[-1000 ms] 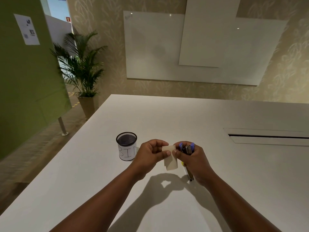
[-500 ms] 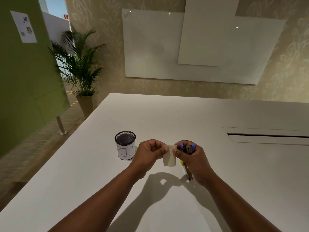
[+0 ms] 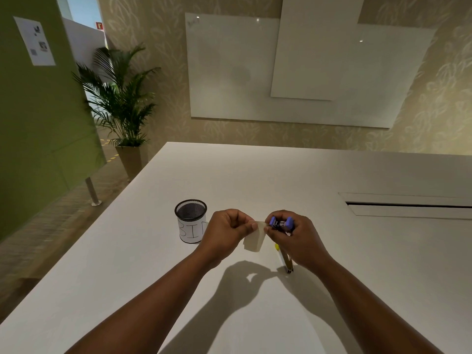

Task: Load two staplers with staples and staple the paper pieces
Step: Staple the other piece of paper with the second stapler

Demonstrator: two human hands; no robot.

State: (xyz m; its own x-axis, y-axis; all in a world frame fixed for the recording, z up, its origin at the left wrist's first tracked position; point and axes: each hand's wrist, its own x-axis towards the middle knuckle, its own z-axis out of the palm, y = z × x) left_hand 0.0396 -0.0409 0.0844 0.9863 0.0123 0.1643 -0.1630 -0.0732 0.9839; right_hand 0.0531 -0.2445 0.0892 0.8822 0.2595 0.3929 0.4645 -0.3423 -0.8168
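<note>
**Paper pinched between both hands, purple stapler in the right**

While the fingers point(image 3: 251, 226) of the left hand point(image 3: 227, 232) are closed in a pinch on the left edge of a small cream piece of paper point(image 3: 254, 240), the right hand point(image 3: 297, 241) is closed around a purple stapler point(image 3: 281, 223), with its thumb and forefinger meeting the paper's upper right edge; the paper hangs down between the two hands, held above the tabletop point(image 3: 255, 180); the stapler's front end points toward the paper and sits right at that edge, though whether the paper is inside its mouth cannot be told; below the right hand a second stapler point(image 3: 284, 259), yellow at its far end and metallic along its length, lies on the tabletop, partly hidden by the wrist; just left of the left hand stands a black mesh cup point(image 3: 191, 221) wrapped in a white label reading "BIN", upright and close to the knuckles; both forearms reach in from the bottom edge and cast a joined shadow on the white surface; farther right a long slot point(image 3: 408, 205) is set into the tabletop; beyond the far left corner stands a potted palm point(image 3: 120, 103), and a whiteboard point(image 3: 293, 70) hangs on the patterned wall.
</note>
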